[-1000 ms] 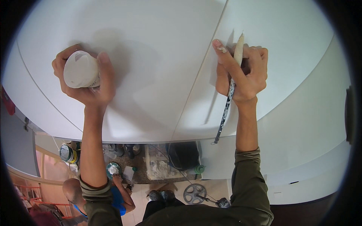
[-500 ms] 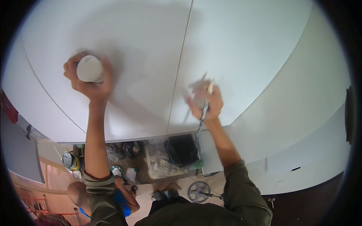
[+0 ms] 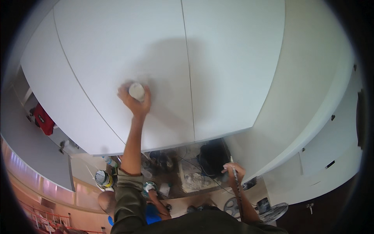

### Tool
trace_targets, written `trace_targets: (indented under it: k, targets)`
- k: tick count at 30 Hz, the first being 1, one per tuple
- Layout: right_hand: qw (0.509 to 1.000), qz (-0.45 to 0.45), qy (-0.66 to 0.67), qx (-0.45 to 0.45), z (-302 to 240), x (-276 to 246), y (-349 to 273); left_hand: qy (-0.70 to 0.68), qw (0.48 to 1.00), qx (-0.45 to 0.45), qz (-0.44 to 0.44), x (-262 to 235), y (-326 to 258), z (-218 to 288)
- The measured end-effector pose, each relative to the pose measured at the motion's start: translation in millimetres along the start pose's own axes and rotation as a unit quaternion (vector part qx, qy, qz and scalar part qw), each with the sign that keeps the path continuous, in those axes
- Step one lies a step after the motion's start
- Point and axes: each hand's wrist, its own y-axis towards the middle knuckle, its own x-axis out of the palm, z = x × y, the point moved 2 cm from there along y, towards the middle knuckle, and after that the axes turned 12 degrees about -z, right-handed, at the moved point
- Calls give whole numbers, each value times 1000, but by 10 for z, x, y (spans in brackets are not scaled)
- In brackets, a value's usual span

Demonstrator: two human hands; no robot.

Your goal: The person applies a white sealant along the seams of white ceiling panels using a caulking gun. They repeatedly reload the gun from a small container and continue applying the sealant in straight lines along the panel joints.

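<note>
My left hand is closed round a pale, round-ended object, its thumb and fingers on either side. It is held up against the white panel, left of the narrow seam between two panels. The object's exact kind is hard to make out. My right hand is lowered below the panels' front edge, beside a black bin. Its fingers are closed on a thin, dark-patterned stick with a pale tip, which runs down along my forearm.
Below the panels lie a stained pale board, a yellow-banded bucket and several containers. A person in blue works low on the left, a hand at a small round tub. A grey fan stands lower right; a red cloth-like thing hangs left.
My right hand has dropped from the right panel to below its edge, still with the stick. My left hand, still on the pale object, appears lower and further right; the whole view has shifted.
</note>
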Motion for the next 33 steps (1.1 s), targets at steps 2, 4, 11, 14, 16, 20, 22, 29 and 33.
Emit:
trace_targets:
  k: [2, 4, 11, 14, 16, 20, 22, 29, 33]
  targets:
    - [999, 18, 30, 34, -13, -46, -84, -14, 999, -24, -38, -88, -222, 38]
    - [997, 33, 45, 49, -54, -62, -170, -26, 991, -82, -103, -149, -528, 16]
    - [993, 69, -12, 91, 336, 88, -495, -213, 916, -295, -168, -459, -1942, 604]
    - [995, 68, -62, 41, 294, 146, -419, -219, 872, -374, -229, -680, -2781, 961]
    - [995, 50, -76, 33, 288, 195, -388, -213, 823, -449, -275, -893, -3263, 1257]
    - [987, 28, 90, 131, 142, 253, -250, -257, 708, -566, -335, -1257, -3978, 1814]
    - [992, -36, 80, 93, 276, 262, -225, -261, 678, -578, -371, -1372, -3987, 2025]
    - [995, -42, 58, 76, 548, 466, -101, -271, 741, -502, -353, -1023, -3476, 1898]
    - [973, -20, 197, 122, 232, 434, 88, -285, 780, -472, -297, -896, -3033, 1954]
